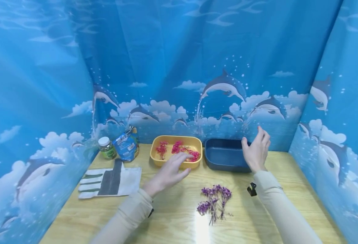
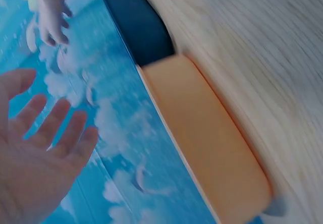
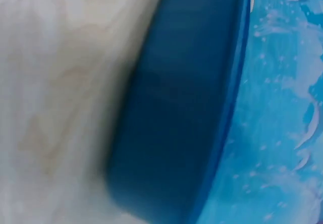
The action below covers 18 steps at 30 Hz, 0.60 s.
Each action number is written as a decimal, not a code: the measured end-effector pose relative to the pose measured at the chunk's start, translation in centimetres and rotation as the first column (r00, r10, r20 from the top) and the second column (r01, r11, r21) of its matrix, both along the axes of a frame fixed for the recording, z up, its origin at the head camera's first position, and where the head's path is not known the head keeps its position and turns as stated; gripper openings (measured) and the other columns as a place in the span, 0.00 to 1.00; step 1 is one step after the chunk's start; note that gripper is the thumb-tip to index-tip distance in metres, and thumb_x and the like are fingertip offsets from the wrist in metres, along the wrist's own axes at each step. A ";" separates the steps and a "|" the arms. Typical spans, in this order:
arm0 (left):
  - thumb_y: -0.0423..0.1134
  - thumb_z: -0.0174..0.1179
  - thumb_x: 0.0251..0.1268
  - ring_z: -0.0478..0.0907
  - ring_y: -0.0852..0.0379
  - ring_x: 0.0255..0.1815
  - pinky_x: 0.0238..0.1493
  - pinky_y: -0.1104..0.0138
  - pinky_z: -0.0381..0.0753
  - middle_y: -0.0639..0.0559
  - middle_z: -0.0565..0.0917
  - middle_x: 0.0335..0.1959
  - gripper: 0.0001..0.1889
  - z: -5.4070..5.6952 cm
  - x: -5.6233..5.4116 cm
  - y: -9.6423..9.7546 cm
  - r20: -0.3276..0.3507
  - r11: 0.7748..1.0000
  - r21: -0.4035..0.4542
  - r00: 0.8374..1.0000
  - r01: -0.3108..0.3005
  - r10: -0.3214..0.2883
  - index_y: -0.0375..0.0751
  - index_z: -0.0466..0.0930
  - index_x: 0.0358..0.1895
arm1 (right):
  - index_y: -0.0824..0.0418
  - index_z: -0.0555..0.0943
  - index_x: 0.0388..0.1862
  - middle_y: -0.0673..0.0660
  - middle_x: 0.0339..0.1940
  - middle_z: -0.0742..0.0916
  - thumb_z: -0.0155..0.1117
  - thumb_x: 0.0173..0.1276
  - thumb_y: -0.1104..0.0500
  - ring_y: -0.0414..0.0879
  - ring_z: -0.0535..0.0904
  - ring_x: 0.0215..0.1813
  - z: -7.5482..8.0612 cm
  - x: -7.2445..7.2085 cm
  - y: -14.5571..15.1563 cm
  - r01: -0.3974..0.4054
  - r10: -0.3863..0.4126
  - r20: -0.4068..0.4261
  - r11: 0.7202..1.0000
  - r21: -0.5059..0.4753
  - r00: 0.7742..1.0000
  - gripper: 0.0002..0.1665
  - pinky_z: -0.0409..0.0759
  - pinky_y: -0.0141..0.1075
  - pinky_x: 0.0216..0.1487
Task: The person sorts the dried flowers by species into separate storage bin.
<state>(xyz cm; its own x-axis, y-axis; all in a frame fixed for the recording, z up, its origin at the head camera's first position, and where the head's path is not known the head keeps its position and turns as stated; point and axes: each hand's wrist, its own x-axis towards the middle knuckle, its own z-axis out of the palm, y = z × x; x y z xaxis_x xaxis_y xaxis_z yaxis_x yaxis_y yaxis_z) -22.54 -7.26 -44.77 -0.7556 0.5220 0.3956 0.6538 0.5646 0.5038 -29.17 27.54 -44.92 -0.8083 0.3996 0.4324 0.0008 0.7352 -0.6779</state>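
Note:
My left hand (image 1: 169, 173) hovers at the front edge of the yellow tray (image 1: 194, 165), fingers spread and loosely extended, with nothing held. In the left wrist view that hand (image 2: 45, 163) shows its palm and relaxed fingers. Sprigs of pink dried flowers (image 1: 162, 149) lie inside the yellow tray, partly hidden by the hand. Over the right end of the dark blue tray (image 1: 224, 154) is my right hand (image 1: 256, 150), fingers raised and slightly bent, nothing in its grasp. A loose bunch of purple dried flowers (image 1: 213, 198) lies on the table in front of the trays.
To the left lies a white and grey work glove (image 1: 125, 181) with green stripes. Behind it stand a white-capped jar (image 1: 107, 149) and a blue pouch (image 1: 127, 145). A dolphin-patterned curtain (image 1: 166, 67) hangs behind the wooden table (image 1: 172, 220). The right wrist view is blurred.

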 end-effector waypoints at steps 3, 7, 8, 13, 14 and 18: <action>0.45 0.65 0.74 0.78 0.53 0.70 0.75 0.55 0.79 0.52 0.82 0.67 0.24 0.1 0.9 1.2 0.039 0.993 -0.093 0.997 0.068 -0.065 0.48 0.77 0.69 | 0.53 0.47 0.88 0.66 0.84 0.57 0.54 0.79 0.47 0.69 0.58 0.79 -0.6 0.6 1.0 0.041 -0.037 0.055 0.997 -0.070 0.998 0.46 0.68 0.68 0.71; 0.48 0.63 0.75 0.77 0.54 0.72 0.75 0.55 0.78 0.54 0.81 0.69 0.24 0.0 1.8 2.5 0.089 0.982 -0.147 0.991 0.114 -0.102 0.51 0.76 0.70 | 0.52 0.44 0.89 0.66 0.85 0.55 0.53 0.79 0.46 0.69 0.57 0.81 -1.5 1.1 1.9 0.074 -0.059 0.112 0.988 -0.137 0.992 0.48 0.68 0.69 0.70; 0.49 0.62 0.75 0.77 0.54 0.72 0.75 0.55 0.78 0.54 0.81 0.70 0.24 -0.1 2.0 2.7 0.100 0.981 -0.155 0.989 0.120 -0.105 0.52 0.76 0.70 | 0.52 0.43 0.89 0.66 0.85 0.54 0.53 0.80 0.46 0.69 0.56 0.82 -1.7 1.2 2.1 0.078 -0.059 0.121 0.985 -0.153 0.991 0.48 0.68 0.68 0.71; 0.56 0.61 0.74 0.81 0.55 0.65 0.66 0.58 0.84 0.54 0.84 0.65 0.24 -0.9 3.0 4.2 0.169 0.958 -0.245 0.980 0.147 -0.108 0.55 0.78 0.68 | 0.53 0.41 0.89 0.67 0.86 0.53 0.54 0.79 0.46 0.68 0.54 0.84 -2.5 1.6 2.6 0.096 -0.055 0.165 0.963 -0.251 0.985 0.50 0.65 0.68 0.77; 0.57 0.61 0.74 0.81 0.56 0.64 0.63 0.59 0.85 0.54 0.84 0.63 0.23 -1.1 3.2 4.5 0.181 0.950 -0.270 0.977 0.156 -0.109 0.56 0.79 0.67 | 0.54 0.42 0.89 0.68 0.86 0.54 0.55 0.79 0.46 0.68 0.54 0.84 -2.6 1.7 2.6 0.101 -0.055 0.170 0.956 -0.276 0.984 0.50 0.64 0.67 0.78; 0.57 0.63 0.72 0.82 0.59 0.57 0.54 0.66 0.86 0.55 0.85 0.59 0.23 -2.4 4.0 5.6 0.212 0.916 -0.347 0.968 0.203 -0.134 0.57 0.80 0.66 | 0.56 0.42 0.88 0.69 0.86 0.53 0.56 0.79 0.46 0.67 0.54 0.85 -3.2 2.0 2.5 0.124 -0.052 0.200 0.922 -0.367 0.978 0.50 0.60 0.63 0.84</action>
